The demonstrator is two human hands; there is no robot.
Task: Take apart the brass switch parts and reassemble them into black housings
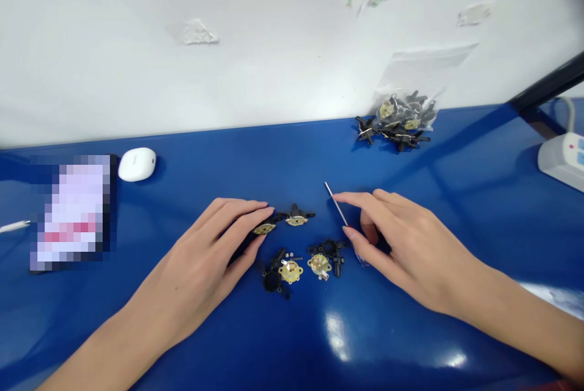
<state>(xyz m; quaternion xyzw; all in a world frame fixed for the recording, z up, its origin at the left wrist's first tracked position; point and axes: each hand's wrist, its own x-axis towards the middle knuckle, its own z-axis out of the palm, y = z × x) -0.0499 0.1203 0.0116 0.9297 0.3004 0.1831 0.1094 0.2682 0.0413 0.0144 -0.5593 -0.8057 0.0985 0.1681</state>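
- The blue tabletop (pixel 214 166) meets the white wall (pixel 274 69) along its far edge; blue surface stretches from the hands back to that edge, leaving room to move.
- Toward the near side, the blue surface continues between the two forearms, with bright reflections on it.
- A phone with a blurred-out screen (pixel 75 208) and a white earbud case (pixel 137 164) stand at the left, well apart from the left hand (pixel 201 251); a white power strip (pixel 561 157) sits at the right edge of view.
- A clear bag of black parts (pixel 413 114) leans on the wall at the back right, more black parts (pixel 401 137) at its foot.
- The left hand's fingers are narrowed on a black part with a brass-coloured plate (pixel 264 229), left of centre; its plate shows, its body is partly covered.
- Just right of it stands a similar black-and-brass part (pixel 297 219).
- The right hand (pixel 410 236) touches a thin screwdriver (pixel 340 211) with index finger and thumb; I cannot tell how firmly. Its shaft is silvery, its handle mostly hidden.
- Nearer, two round brass-coloured plates (pixel 291 272) lie beside black ring-shaped brackets (pixel 338 264) and tiny metal pieces (pixel 291 255).
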